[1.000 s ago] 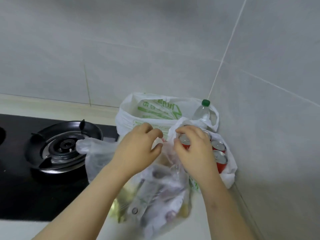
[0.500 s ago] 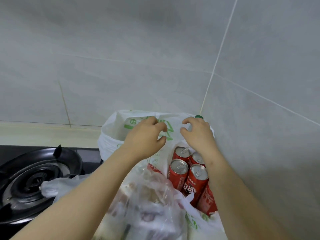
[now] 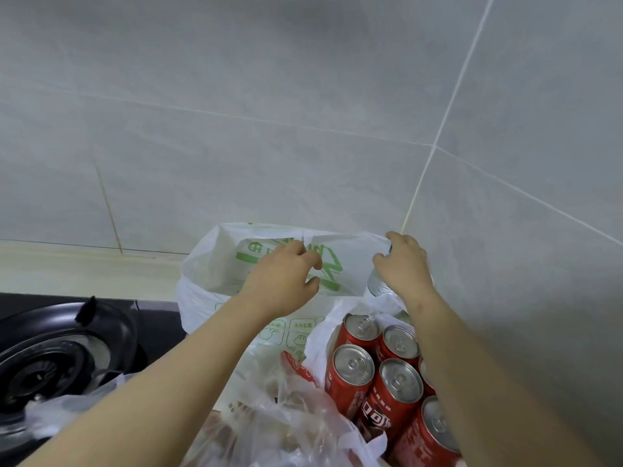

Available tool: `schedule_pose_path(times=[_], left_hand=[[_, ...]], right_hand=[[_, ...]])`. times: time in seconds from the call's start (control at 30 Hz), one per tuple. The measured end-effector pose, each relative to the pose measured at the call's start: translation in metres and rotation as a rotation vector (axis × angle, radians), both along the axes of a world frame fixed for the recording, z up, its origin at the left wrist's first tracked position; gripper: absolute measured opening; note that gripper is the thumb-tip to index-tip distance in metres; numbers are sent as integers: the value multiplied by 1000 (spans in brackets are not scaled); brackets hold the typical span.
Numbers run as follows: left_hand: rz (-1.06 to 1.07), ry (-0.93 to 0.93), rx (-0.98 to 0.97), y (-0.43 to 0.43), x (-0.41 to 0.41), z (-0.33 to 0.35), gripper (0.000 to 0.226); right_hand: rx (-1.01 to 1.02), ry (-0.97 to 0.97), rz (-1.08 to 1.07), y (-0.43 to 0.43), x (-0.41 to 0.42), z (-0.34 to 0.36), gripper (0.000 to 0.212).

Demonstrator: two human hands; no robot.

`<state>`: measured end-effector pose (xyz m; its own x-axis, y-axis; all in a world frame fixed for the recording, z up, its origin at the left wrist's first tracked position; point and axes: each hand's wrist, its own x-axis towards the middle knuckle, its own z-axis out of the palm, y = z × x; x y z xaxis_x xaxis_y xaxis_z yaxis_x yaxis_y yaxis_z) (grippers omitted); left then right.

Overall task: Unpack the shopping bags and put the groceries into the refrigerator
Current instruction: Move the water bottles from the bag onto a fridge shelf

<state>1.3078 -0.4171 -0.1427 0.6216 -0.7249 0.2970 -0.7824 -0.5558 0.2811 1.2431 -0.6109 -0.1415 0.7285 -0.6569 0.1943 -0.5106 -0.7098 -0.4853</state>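
A white shopping bag with green print (image 3: 215, 264) stands in the wall corner. My left hand (image 3: 283, 281) pinches its near rim with curled fingers. My right hand (image 3: 404, 264) grips the rim at the right corner, pulling the mouth wide. Behind the right hand a clear water bottle (image 3: 377, 288) shows partly. In front, several red drink cans (image 3: 354, 369) stand upright in a second white bag (image 3: 320, 335). A clear plastic bag with packaged food (image 3: 286, 423) lies at the bottom centre.
A black gas hob with a burner ring (image 3: 50, 358) sits at the left, with a crumpled clear bag (image 3: 67, 409) lying against it. Grey tiled walls (image 3: 303, 112) meet in a corner directly behind the bags. A pale counter ledge (image 3: 84, 267) runs along the back.
Both hands have reached from the front bags to the rear white bag and spread apart, stretching its mouth wider. The view has moved closer and tilted up.
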Motion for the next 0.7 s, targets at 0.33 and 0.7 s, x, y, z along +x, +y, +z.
schedule_pose_path(times=[0.33,0.7], left_hand=[[14,100,28,-9,11,-31,30],[-59,282,334,-4,10,-57,49]], right_hand=[[80,-283,27,-12,-3,-18,38],[393,-242,100,6,-5,-25,21]])
